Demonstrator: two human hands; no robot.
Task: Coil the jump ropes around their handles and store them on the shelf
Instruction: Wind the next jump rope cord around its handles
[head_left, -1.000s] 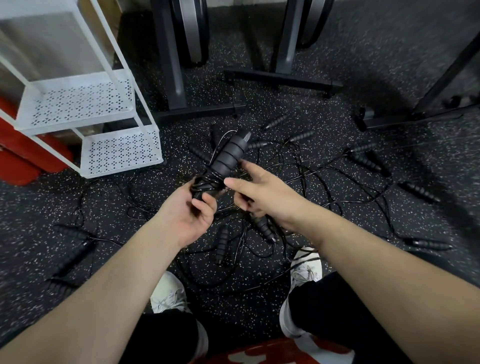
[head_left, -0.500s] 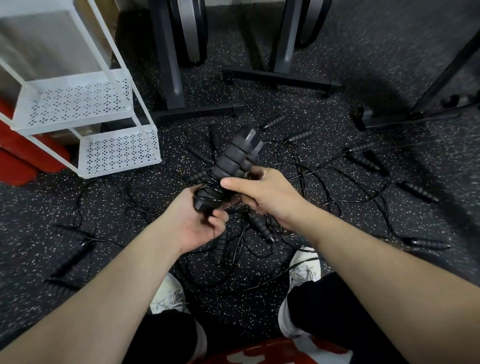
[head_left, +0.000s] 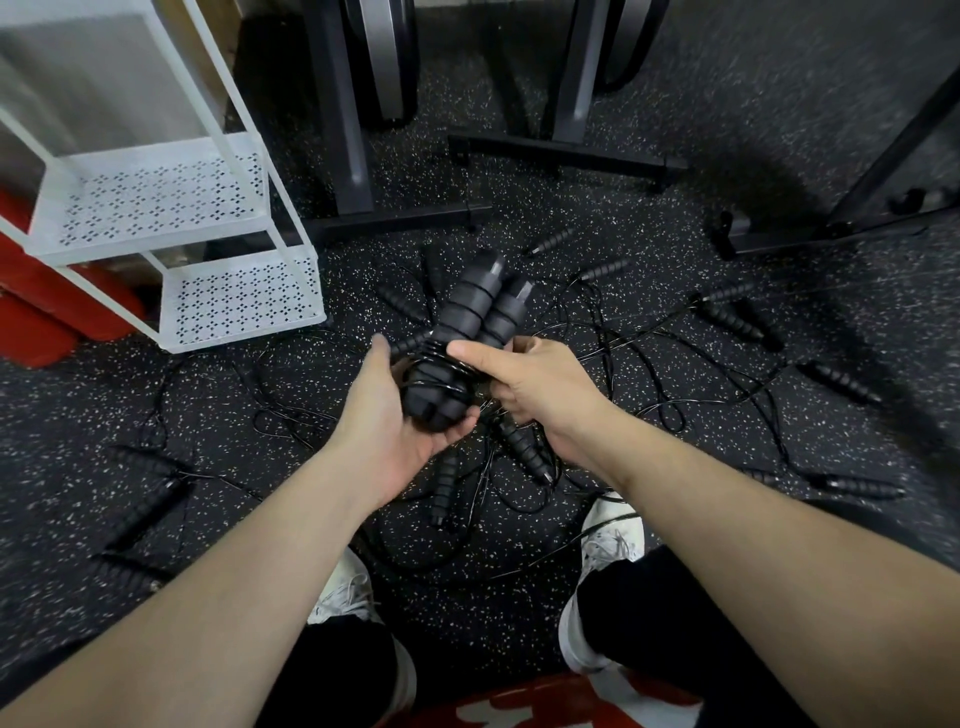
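Note:
Two black ribbed jump rope handles (head_left: 475, 304) are held side by side, tips pointing up and away, with thin black cord wound around their lower half. My left hand (head_left: 400, 415) cups the bottom ends from the left. My right hand (head_left: 530, 379) grips the wound cord from the right, thumb across the front. Below them a tangle of black cords and loose handles (head_left: 524, 447) lies on the speckled floor. The white perforated shelf (head_left: 228, 301) stands at the left, two tiers showing, both bare.
Black machine frames (head_left: 561, 156) cross the floor behind the ropes, and another frame (head_left: 831, 228) stands at the right. More loose handles (head_left: 841, 382) lie scattered right and left. A red object (head_left: 47, 312) sits behind the shelf. My white shoes (head_left: 608, 540) are just below the tangle.
The two handles have come together and tilted more upright. My right hand moved in over the wound cord and my left hand opened slightly under the handle ends.

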